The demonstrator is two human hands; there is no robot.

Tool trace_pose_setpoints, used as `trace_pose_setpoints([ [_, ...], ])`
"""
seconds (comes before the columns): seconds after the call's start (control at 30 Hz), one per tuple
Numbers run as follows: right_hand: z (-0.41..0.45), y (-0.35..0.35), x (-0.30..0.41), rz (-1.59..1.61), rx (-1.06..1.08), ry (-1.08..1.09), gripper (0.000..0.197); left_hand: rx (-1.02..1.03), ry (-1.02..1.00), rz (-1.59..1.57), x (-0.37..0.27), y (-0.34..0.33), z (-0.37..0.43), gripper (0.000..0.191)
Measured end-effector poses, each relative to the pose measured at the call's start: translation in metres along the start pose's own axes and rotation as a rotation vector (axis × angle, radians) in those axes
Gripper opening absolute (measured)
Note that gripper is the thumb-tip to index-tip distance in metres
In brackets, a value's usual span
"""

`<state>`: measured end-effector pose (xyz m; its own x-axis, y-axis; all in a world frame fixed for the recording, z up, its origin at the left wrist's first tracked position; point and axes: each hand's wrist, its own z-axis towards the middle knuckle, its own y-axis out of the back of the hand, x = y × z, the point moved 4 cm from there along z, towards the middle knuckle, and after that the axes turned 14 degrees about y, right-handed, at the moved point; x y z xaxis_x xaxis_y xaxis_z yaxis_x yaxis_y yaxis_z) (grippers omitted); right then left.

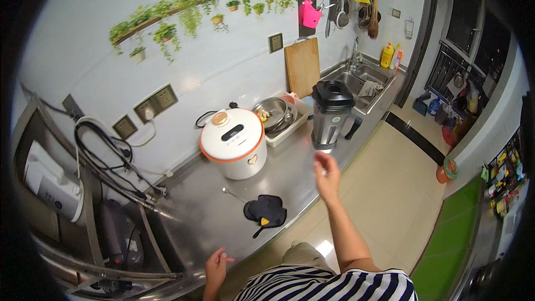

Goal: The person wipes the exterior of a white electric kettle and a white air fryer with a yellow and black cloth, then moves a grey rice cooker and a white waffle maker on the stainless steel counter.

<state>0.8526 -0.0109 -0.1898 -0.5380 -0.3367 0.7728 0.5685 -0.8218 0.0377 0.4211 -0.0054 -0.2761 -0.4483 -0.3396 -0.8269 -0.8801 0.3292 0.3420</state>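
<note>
My right hand [326, 170] is raised over the front part of the steel counter [288, 175], just below a blender jar [331, 119] with a black lid and handle. Its fingers are partly curled, and I see nothing in them. Near the counter's front edge, lower left, my left hand [217, 262] holds nothing, its fingers apart. Between the hands lie a black cloth item [271, 211] with a yellow patch and a small spoon [226, 190]. A white rice cooker [238, 142] with an orange rim stands behind them, its lid down.
Beside the rice cooker, a pale tray [288, 130] holds steel bowls [271, 110]. A wooden cutting board [302, 67] leans on the wall near the double sink [368, 81]. At left are a metal rack [90, 217], a white appliance [52, 184] and looped cables [104, 150].
</note>
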Motion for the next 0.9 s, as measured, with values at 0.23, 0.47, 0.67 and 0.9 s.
trace_pose_setpoints([
  [0.23,0.104,0.098,-0.125,-0.294,-0.243,-0.019,0.051,0.046,-0.043,-0.111,-0.05,-0.078,0.046,0.037],
  [0.47,0.153,0.121,-0.196,-0.383,-0.197,-0.102,0.064,0.141,-0.158,0.406,-0.088,-0.094,0.044,0.037],
  [0.67,0.149,0.108,-0.194,-0.357,-0.105,-0.215,0.044,0.09,-0.072,0.426,-0.069,-0.077,0.041,0.038],
  [0.9,0.107,0.084,-0.158,-0.381,-0.099,-0.175,0.041,0.107,-0.042,0.363,-0.06,-0.061,0.031,0.037],
])
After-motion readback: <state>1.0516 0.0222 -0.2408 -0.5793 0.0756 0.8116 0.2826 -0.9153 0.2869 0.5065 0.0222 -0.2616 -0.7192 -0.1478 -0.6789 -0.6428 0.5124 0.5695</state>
